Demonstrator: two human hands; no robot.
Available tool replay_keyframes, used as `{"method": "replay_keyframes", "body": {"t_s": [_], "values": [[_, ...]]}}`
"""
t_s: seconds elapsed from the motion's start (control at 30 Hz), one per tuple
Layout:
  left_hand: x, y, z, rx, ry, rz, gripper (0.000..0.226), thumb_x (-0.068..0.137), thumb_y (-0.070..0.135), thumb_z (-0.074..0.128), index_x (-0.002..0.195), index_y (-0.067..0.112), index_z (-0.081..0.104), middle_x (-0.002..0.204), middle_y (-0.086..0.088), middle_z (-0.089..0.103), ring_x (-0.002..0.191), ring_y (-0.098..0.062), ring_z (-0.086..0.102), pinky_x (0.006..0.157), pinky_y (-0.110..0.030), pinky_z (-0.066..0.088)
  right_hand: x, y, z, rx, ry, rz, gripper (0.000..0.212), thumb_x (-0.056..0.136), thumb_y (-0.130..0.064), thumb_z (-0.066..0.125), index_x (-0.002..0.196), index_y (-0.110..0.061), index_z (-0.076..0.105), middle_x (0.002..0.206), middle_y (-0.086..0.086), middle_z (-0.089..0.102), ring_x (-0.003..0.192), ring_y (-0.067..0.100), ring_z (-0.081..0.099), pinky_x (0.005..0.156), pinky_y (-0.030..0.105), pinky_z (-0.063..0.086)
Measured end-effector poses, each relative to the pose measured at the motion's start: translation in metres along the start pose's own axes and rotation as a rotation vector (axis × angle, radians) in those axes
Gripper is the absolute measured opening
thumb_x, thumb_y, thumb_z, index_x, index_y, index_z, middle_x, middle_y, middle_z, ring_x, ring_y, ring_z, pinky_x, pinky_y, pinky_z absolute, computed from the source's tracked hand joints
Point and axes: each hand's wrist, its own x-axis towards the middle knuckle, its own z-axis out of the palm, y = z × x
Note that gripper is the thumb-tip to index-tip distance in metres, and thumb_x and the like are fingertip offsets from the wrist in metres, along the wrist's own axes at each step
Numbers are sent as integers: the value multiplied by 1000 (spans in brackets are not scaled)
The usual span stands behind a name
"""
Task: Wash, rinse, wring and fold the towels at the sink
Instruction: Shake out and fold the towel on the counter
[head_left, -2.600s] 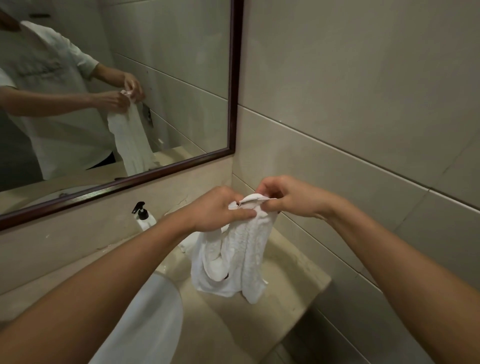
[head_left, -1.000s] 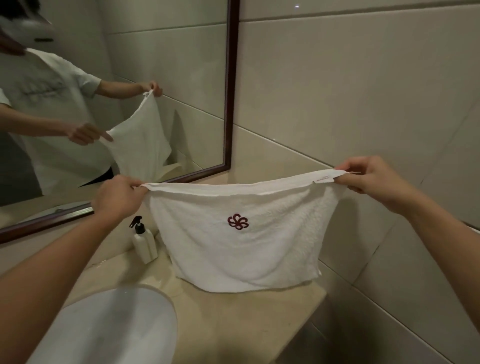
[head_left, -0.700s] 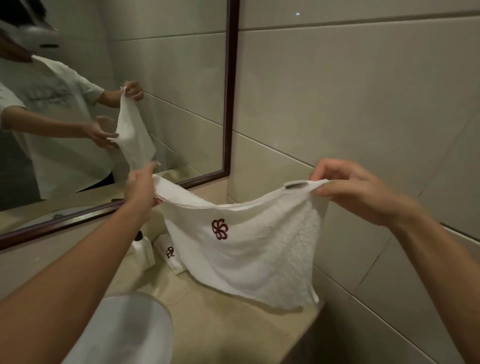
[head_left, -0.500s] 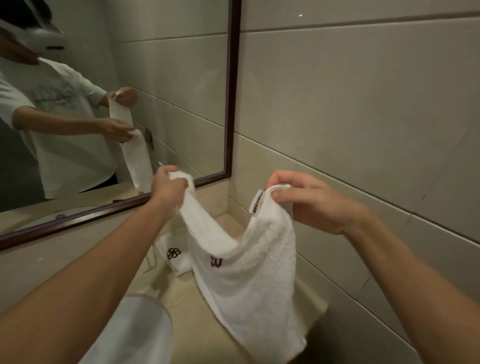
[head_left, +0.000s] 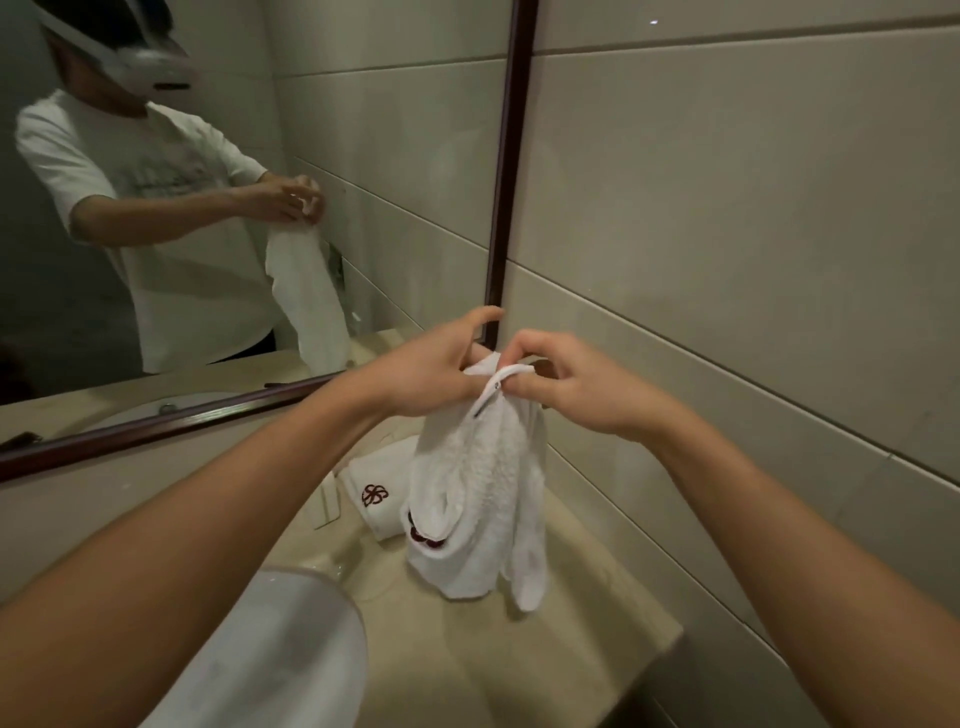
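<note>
A white towel (head_left: 480, 499) with a dark red flower emblem hangs doubled over above the counter, its lower end close to the stone top. My left hand (head_left: 431, 371) and my right hand (head_left: 566, 384) meet at its upper edge, both pinching the corners together. A second white towel (head_left: 376, 491), folded and showing the same emblem, lies on the counter behind the hanging one. The white sink basin (head_left: 280, 654) sits at the lower left.
The beige stone counter (head_left: 519, 660) ends at the tiled wall (head_left: 727, 260) on the right. A framed mirror (head_left: 208, 218) runs along the back wall and shows a person in a white shirt. A white bottle (head_left: 328, 501) stands behind my left forearm.
The towel was stretched wide between my hands a second ago. My hands have since come together, bringing its two upper corners to meet, and the towel now hangs folded in half.
</note>
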Motion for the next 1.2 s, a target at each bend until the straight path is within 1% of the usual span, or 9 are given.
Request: {"method": "replay_keyframes", "body": {"t_s": [0.23,0.4,0.53,0.63,0.77,0.87,1.0,1.1,1.2], "values": [[1,-25,13,-198,132,-57,75,80,22,80,141,20,36,109,2,67,93,-21,69,86,-40,56,10,9,-4,-267,21,30,3,91,-13,65,90,-12,67,86,7,69,84,26,65,79,47,52],[-20,-56,41,143,283,35,32,76,36,76,103,23,63,80,5,62,72,-13,57,68,-37,51,7,17,-2,-260,75,4,10,88,-9,61,87,-16,67,85,7,69,82,26,64,74,48,52],[-36,-88,68,396,249,-52,23,81,43,70,84,40,47,62,13,51,63,-6,49,61,-32,47,3,32,-6,-233,160,34,11,89,-7,59,85,-15,65,83,9,67,81,30,63,73,48,50],[-32,-109,85,342,330,-207,27,83,40,68,70,33,45,66,13,55,67,-7,53,65,-31,48,0,37,-11,-154,139,27,11,87,-10,60,83,-19,65,82,5,66,80,30,62,73,48,50],[-20,-117,97,183,271,-337,30,83,41,67,71,29,42,73,10,57,71,-17,61,62,-34,45,-1,37,-11,-102,96,21,12,80,-24,57,84,-19,67,82,0,66,80,26,63,69,38,49],[-12,-117,91,-10,340,-357,34,84,23,70,64,20,42,61,4,49,66,-28,62,65,-44,52,-4,46,-18,-71,97,5,8,84,-14,57,91,-14,61,83,-1,61,74,15,55,67,29,43],[5,-102,37,178,392,-255,23,80,13,69,73,22,49,66,2,53,65,-23,54,59,-33,43,-20,74,-23,-321,-30,59,26,92,-1,47,116,-11,49,100,-1,57,81,0,49,73,23,36],[14,-68,0,320,257,-74,13,83,14,68,88,23,60,72,-1,58,65,-17,52,61,-34,43,-24,94,-21,-538,-49,48,48,88,-20,32,124,1,56,116,18,59,105,30,56,85,28,35],[17,-42,-23,500,84,52,23,88,14,59,98,27,74,81,-3,69,74,-21,60,68,-35,49,-18,93,-26,-612,-4,23,43,80,-19,30,98,4,62,93,21,58,89,38,58,73,36,36]]}}
